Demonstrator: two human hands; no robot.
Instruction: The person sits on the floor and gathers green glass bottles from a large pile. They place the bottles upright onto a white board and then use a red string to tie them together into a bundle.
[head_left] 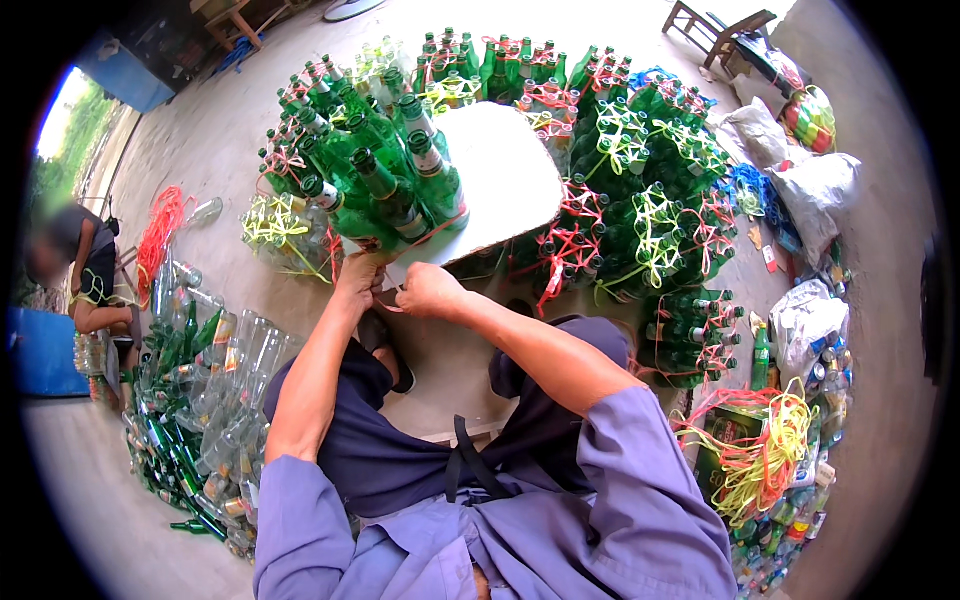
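A cluster of green glass bottles (402,205) stands upright on a white board (515,165) in front of me. A reddish plastic strap (440,229) runs low around these bottles to my hands. My left hand (361,281) is closed on the strap at the board's near edge, beside the bottles. Just to its right, my right hand (432,292) is closed in a pinch, with strap showing between the two hands. My fingers partly hide how the strap ends lie.
Strapped bundles of green bottles (640,140) stand beyond and right of the board. Loose bottles (200,400) pile up at the left. Yellow and red straps (765,455) lie on a box at the right, near white sacks (815,195). A person (88,260) is at the far left.
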